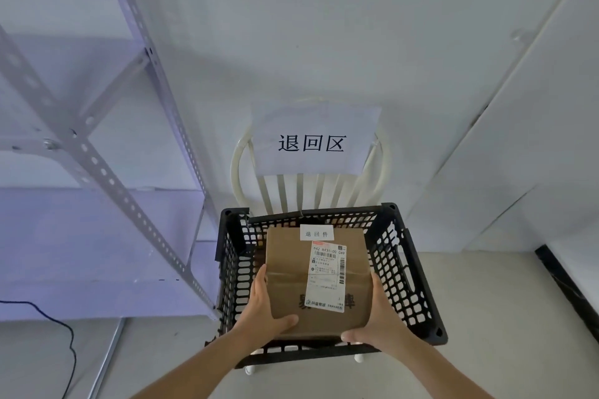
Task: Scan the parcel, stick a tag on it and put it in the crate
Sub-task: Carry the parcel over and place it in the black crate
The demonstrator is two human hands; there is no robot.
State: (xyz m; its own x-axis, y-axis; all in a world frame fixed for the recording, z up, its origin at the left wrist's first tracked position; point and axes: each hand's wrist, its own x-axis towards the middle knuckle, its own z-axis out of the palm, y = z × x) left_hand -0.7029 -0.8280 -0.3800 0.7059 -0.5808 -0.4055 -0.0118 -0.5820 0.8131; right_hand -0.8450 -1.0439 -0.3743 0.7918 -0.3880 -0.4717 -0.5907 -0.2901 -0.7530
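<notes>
Brown cardboard parcel (319, 278), taped across the top, is inside the mouth of the black perforated plastic crate (405, 272). Whether its base rests on the crate floor: cannot tell.

Left hand (264, 311) clasps the parcel's near-left corner, thumb lying over the top face; right hand (381, 322) takes the near-right corner, thumb along the near edge. Each grip is closed on the box from opposite sides. This two-sided hold likely keeps the box level and centred so it clears the crate walls on the way down.

Small white tag (316, 233) with printed characters sits at the far edge of the top face, just touching the long white shipping label (327, 275) with barcodes. Tag already on, so sticking looks done; placing appears to be the step in hand.

Crate holds only this parcel, as far as is visible. Crate sits on the seat of a cream slatted chair (291, 191); white paper sign (312, 142) hangs on the chair back. Grey slotted metal shelving (97, 152) stands to the left.
</notes>
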